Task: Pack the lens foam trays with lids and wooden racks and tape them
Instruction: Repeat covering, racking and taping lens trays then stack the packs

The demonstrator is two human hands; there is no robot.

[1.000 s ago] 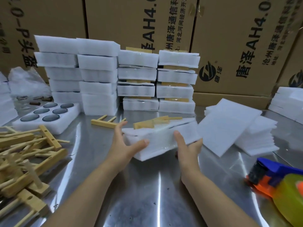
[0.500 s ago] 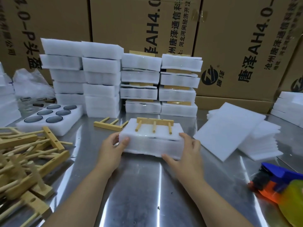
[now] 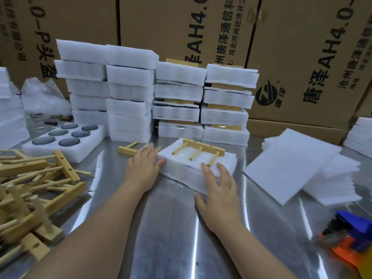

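Observation:
A covered white foam tray [image 3: 181, 172] lies flat on the steel table, a three-pegged wooden rack [image 3: 201, 151] lying on its lid. My left hand [image 3: 144, 166] rests against the tray's left side, fingers straight, thumb touching the edge. My right hand [image 3: 218, 188] lies flat over the tray's near right corner with fingers spread. An open foam tray [image 3: 40, 148] showing several dark lenses sits at the left. A blue and orange tape dispenser [image 3: 348, 240] lies at the lower right.
Stacks of packed foam trays [image 3: 177, 97] stand behind, in front of cardboard boxes [image 3: 302, 57]. A pile of wooden racks [image 3: 36, 188] fills the left. One loose rack [image 3: 128, 149] lies behind my left hand. Foam lid sheets [image 3: 298, 168] are stacked at the right.
The tray, held tilted above the table a second ago, now lies flat and sits farther back. Both hands went from gripping its sides to resting flat against it.

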